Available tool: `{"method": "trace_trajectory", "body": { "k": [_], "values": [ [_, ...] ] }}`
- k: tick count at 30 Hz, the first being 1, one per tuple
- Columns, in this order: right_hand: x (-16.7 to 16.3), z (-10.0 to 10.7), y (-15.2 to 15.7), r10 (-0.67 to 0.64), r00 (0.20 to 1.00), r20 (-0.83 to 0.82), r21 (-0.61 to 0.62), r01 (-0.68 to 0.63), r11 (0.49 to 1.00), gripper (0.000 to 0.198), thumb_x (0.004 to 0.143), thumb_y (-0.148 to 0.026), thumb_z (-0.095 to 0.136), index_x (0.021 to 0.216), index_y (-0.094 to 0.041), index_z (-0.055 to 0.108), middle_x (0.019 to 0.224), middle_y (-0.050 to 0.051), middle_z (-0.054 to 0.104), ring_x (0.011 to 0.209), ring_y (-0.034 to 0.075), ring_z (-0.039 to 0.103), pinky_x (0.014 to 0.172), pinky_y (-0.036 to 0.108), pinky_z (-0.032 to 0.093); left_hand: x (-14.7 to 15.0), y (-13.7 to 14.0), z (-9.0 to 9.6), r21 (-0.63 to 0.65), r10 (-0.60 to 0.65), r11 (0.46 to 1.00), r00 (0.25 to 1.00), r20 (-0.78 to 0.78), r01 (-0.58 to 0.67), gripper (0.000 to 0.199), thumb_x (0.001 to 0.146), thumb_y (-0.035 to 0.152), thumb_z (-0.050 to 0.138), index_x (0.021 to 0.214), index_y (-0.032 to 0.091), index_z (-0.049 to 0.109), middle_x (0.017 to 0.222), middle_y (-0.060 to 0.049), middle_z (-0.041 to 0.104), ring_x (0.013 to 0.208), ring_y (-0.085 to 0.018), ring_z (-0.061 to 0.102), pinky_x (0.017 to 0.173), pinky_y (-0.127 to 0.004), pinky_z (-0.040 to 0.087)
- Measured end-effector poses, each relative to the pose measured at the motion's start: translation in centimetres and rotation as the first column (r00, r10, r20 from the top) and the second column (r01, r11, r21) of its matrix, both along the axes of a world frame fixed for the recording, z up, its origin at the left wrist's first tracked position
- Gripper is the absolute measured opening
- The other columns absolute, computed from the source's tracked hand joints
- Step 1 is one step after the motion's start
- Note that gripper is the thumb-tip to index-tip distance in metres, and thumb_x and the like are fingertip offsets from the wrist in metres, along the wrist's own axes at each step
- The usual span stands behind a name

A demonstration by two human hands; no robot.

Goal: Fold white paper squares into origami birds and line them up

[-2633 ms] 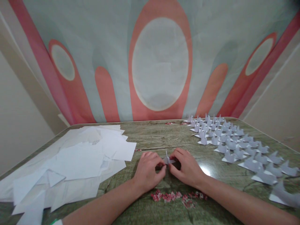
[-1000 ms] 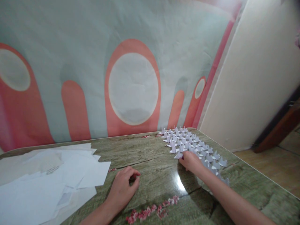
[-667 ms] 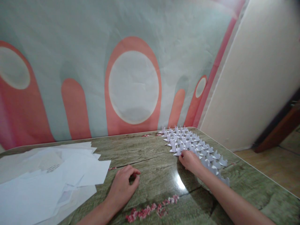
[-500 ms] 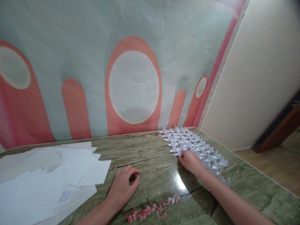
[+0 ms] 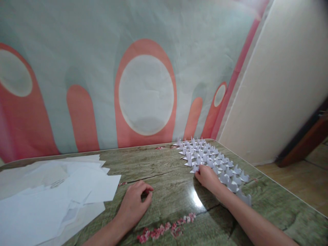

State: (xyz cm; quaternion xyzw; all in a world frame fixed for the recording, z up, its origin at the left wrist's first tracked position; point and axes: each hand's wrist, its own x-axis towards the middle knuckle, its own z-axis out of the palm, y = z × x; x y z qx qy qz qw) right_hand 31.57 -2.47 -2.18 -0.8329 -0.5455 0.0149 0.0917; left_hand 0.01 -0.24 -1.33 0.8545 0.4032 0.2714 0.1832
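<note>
My right hand (image 5: 207,176) reaches to the near-left edge of a crowd of white folded paper cranes (image 5: 205,153). Its fingers are closed in a pinch on one paper crane (image 5: 194,168), partly hidden behind the fingertips. This crane sits at table height, close beside the others. My right forearm passes in front of the nearest cranes. My left hand (image 5: 135,202) rests on the wood-patterned table (image 5: 153,167) to the left. Its fingers are curled, with thumb and forefinger tips almost meeting in a ring, and nothing shows in them.
A spread pile of white paper sheets (image 5: 84,177) covers the table's left side. Pink blossoms (image 5: 166,228) are printed on the tabletop near me. A wall with a coral and grey-green pattern (image 5: 146,92) stands along the far edge. Floor (image 5: 294,177) shows past the right edge.
The pinched crane and my right hand have barely shifted, a touch lower and nearer. My left hand stays where it was. The view has moved very slightly.
</note>
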Motion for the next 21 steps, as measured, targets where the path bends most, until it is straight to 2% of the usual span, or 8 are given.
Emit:
{"method": "trace_trajectory", "body": {
  "k": [4,7,11,12,14,16,18,21],
  "values": [
    [-0.2,0.7,-0.4,0.034,0.997,-0.075,0.012,-0.033,0.999,0.016,0.079,-0.019,0.048,0.077,-0.010,0.061,0.080,0.018,0.067,0.077,0.023,0.064,0.061,0.025,0.039,0.0,0.0,0.1,-0.009,-0.008,1.000,1.000,0.013,0.008,0.014,0.076,0.021,0.048,0.079,0.019,0.061,0.078,-0.003,0.059,0.077,-0.018,0.055,0.075,-0.031,0.039],
    [-1.5,1.4,-1.1,0.135,0.972,-0.190,0.023,-0.133,0.991,0.017,0.079,-0.021,0.048,0.069,-0.012,0.058,0.062,0.009,0.064,0.058,0.018,0.063,0.053,0.022,0.039,0.0,-0.1,0.5,-0.041,-0.015,0.999,0.998,0.053,0.017,0.015,0.077,0.023,0.047,0.079,0.018,0.062,0.078,-0.004,0.060,0.078,-0.019,0.055,0.075,-0.031,0.040],
    [-5.3,2.0,-2.8,0.326,0.858,-0.398,0.071,-0.325,0.943,0.027,0.087,-0.036,0.038,0.073,-0.017,0.052,0.052,-0.003,0.056,0.042,0.009,0.056,0.042,0.017,0.038,0.4,-1.3,1.3,-0.229,-0.036,0.970,0.980,0.195,0.081,0.024,0.082,0.030,0.045,0.087,0.018,0.065,0.084,-0.005,0.064,0.079,-0.019,0.057,0.074,-0.030,0.042],
    [-6.5,2.0,-3.3,0.368,0.806,-0.464,0.102,-0.364,0.926,0.030,0.088,-0.040,0.036,0.074,-0.017,0.050,0.053,-0.005,0.055,0.040,0.008,0.054,0.039,0.016,0.037,0.7,-1.8,1.5,-0.323,-0.019,0.941,0.971,0.238,0.098,0.025,0.082,0.031,0.045,0.089,0.017,0.065,0.085,-0.005,0.065,0.078,-0.019,0.058,0.072,-0.029,0.043],
    [-8.7,1.9,-4.3,0.434,0.525,-0.733,0.251,-0.384,0.889,0.033,0.084,-0.047,0.041,0.073,-0.017,0.049,0.052,-0.007,0.050,0.034,0.007,0.048,0.033,0.016,0.032,1.2,-2.8,1.6,-0.534,0.024,0.830,0.945,0.327,0.163,0.031,0.082,0.035,0.046,0.096,0.015,0.065,0.081,-0.005,0.067,0.070,-0.018,0.059,0.061,-0.026,0.045],
    [-10.4,1.7,-5.2,0.437,0.343,-0.831,0.307,-0.373,0.876,0.034,0.081,-0.050,0.046,0.072,-0.017,0.049,0.052,-0.007,0.048,0.033,0.005,0.045,0.032,0.015,0.029,1.7,-3.7,1.6,-0.635,0.062,0.741,0.920,0.387,0.217,0.036,0.081,0.038,0.048,0.102,0.015,0.065,0.078,-0.004,0.067,0.069,-0.018,0.059,0.053,-0.023,0.042],
    [-11.5,1.5,-5.7,0.421,0.255,-0.871,0.313,-0.374,0.873,0.035,0.080,-0.050,0.049,0.071,-0.016,0.049,0.052,-0.007,0.048,0.033,0.004,0.044,0.032,0.014,0.029,2.0,-4.2,1.4,-0.650,0.088,0.718,0.893,0.442,0.251,0.037,0.080,0.040,0.050,0.101,0.014,0.066,0.075,-0.003,0.067,0.067,-0.016,0.057,0.052,-0.021,0.041],
    [-12.1,1.0,-6.1,0.388,0.209,-0.898,0.290,-0.385,0.876,0.035,0.080,-0.048,0.051,0.068,-0.016,0.050,0.049,-0.007,0.047,0.033,0.004,0.043,0.034,0.014,0.030,2.0,-4.4,1.2,-0.642,0.144,0.730,0.865,0.481,0.236,0.034,0.077,0.041,0.055,0.094,0.014,0.069,0.080,-0.004,0.067,0.067,-0.015,0.055,0.054,-0.021,0.040]
  ]
}}
